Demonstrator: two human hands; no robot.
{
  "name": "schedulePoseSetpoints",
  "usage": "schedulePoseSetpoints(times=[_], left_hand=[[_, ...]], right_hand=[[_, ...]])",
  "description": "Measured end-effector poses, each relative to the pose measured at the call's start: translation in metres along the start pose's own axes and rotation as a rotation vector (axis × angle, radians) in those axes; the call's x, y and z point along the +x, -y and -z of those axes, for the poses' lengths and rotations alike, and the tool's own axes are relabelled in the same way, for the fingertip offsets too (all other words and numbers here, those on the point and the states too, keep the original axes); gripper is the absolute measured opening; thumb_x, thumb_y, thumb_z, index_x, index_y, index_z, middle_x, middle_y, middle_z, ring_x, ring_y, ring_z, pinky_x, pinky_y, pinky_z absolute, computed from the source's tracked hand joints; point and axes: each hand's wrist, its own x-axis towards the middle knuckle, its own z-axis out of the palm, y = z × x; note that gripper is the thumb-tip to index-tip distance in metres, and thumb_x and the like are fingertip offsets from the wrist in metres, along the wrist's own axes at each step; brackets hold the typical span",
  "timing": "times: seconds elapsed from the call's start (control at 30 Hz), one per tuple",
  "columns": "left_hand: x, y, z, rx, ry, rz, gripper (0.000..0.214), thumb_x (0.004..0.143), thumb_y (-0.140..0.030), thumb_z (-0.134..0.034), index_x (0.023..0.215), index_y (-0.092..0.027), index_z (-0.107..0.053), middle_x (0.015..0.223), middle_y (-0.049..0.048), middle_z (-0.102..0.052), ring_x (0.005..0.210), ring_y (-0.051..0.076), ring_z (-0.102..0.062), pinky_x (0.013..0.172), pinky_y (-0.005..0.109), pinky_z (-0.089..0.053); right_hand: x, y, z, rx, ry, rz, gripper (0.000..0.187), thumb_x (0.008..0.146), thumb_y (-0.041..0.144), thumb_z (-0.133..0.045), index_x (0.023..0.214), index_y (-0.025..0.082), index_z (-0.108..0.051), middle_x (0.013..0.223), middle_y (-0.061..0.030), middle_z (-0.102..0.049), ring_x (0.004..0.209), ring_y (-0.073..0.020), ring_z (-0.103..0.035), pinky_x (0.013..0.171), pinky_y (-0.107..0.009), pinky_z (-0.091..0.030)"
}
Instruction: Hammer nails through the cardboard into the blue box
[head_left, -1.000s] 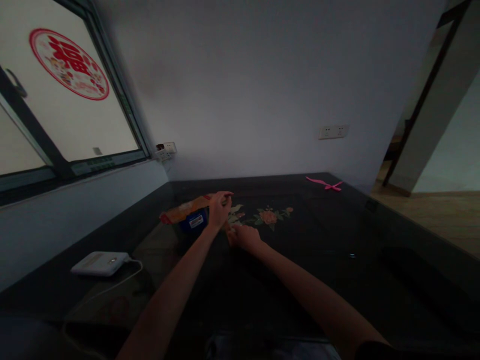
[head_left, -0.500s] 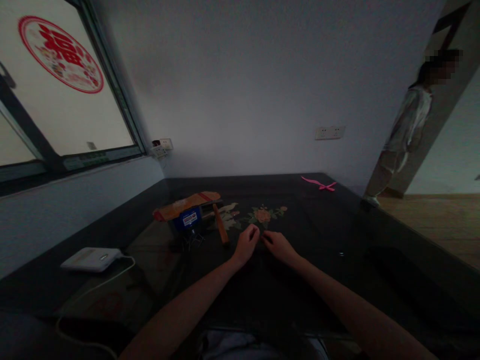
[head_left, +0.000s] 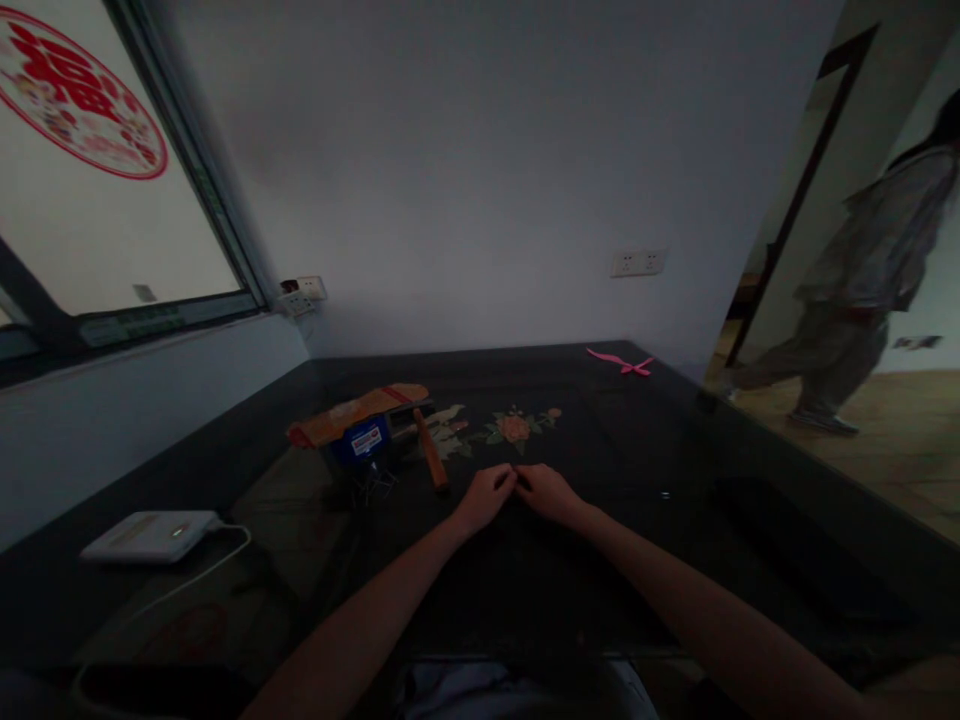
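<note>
Over the dark tabletop [head_left: 480, 590], my left hand [head_left: 484, 500] is closed, with thumb and fingers pinched together. My right hand [head_left: 551, 495] is in a similar pinch, and the fingertips of both hands meet. Whether something small is between them is hidden in the dim light. Just left of my left hand lies a stick-like wooden handle [head_left: 430, 455]. Beside it is a blue box [head_left: 364, 440] with a white label, below a long orange-brown wrapped item [head_left: 360, 412]. Thin metal wire-like pieces [head_left: 373, 485] are in front of the box. A printed flower [head_left: 514, 429] shows beyond my hands.
A white power bank-like device [head_left: 154, 536] with a cable lies at the left. A pink strip [head_left: 634, 367] is at the far right, a tiny shiny object [head_left: 665, 495] nearer. A dark flat object [head_left: 810, 550] lies right. A person [head_left: 862, 260] walks beyond the table.
My hands have drawn together, from slightly apart to fingertips meeting. The view has turned a little to the right. The person has walked further right.
</note>
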Motion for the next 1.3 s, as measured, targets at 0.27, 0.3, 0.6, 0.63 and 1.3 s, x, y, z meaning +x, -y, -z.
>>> schedulePoseSetpoints(times=[0.27, 0.3, 0.6, 0.63, 1.3], left_hand=[[0.0, -0.001, 0.003, -0.007, 0.098, 0.088, 0.056, 0.083, -0.061, -0.029, 0.049, -0.017, -0.04, 0.044, -0.0035, -0.037, 0.044, 0.009, -0.035, 0.048, 0.023, -0.029], [0.0, -0.001, 0.003, -0.002, 0.098, 0.093, 0.057, 0.083, -0.061, -0.029, 0.048, -0.017, -0.039, 0.043, -0.0034, -0.037, 0.043, 0.009, -0.035, 0.048, 0.023, -0.029], [-0.005, -0.009, 0.007, 0.162, 0.114, -0.036, 0.046, 0.09, -0.044, -0.029, 0.061, -0.017, -0.053, 0.052, -0.0009, -0.05, 0.052, 0.011, -0.048, 0.052, 0.021, -0.035], [-0.006, -0.01, 0.008, 0.184, 0.122, -0.043, 0.043, 0.09, -0.041, -0.03, 0.063, -0.017, -0.055, 0.053, -0.0007, -0.052, 0.052, 0.011, -0.049, 0.053, 0.021, -0.035], [-0.007, -0.011, 0.009, 0.363, 0.146, -0.084, 0.028, 0.088, -0.029, -0.037, 0.073, -0.018, -0.058, 0.062, 0.0011, -0.06, 0.057, 0.013, -0.055, 0.055, 0.022, -0.035]], right_hand=[[-0.003, 0.003, 0.0, -0.061, 0.016, -0.001, 0.025, 0.084, 0.026, -0.046, 0.094, 0.017, -0.067, 0.092, -0.01, -0.069, 0.088, -0.0201, -0.063, 0.071, -0.026, -0.04], [-0.003, 0.003, 0.0, -0.062, 0.018, 0.001, 0.025, 0.084, 0.025, -0.046, 0.095, 0.017, -0.067, 0.092, -0.0095, -0.07, 0.087, -0.0198, -0.063, 0.071, -0.025, -0.041], [-0.003, 0.002, 0.0, -0.038, 0.009, 0.03, 0.024, 0.085, 0.019, -0.043, 0.096, 0.017, -0.065, 0.096, -0.0089, -0.069, 0.09, -0.0184, -0.062, 0.071, -0.024, -0.039], [-0.003, 0.002, 0.0, -0.038, 0.009, 0.033, 0.024, 0.084, 0.018, -0.043, 0.095, 0.017, -0.064, 0.096, -0.0089, -0.069, 0.091, -0.0185, -0.062, 0.071, -0.024, -0.039], [-0.002, 0.002, 0.001, -0.05, 0.031, 0.042, 0.025, 0.08, 0.013, -0.044, 0.097, 0.016, -0.063, 0.099, -0.0098, -0.067, 0.093, -0.0197, -0.06, 0.074, -0.026, -0.038]])
